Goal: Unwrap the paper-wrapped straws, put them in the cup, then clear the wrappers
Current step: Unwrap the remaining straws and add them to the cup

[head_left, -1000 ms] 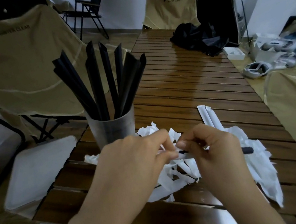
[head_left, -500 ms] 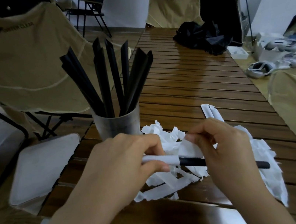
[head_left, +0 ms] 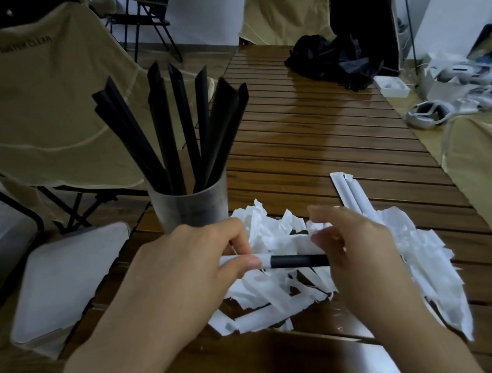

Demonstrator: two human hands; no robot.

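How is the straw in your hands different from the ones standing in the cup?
The straw in the hands lies roughly level and still has white paper over its left end; the straws in the cup stand upright and are fully bare. The left hand pinches the paper and the right hand holds the bare end, while nothing touches the cup's straws. All are black.

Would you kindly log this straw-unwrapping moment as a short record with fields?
left hand: pinches the white paper wrapper end
right hand: holds the bared black plastic straw
translucent grey cup: upright, full of unwrapped black straws
torn wrapper pile: on the slatted wooden table
wrapped straws: remaining beyond pile
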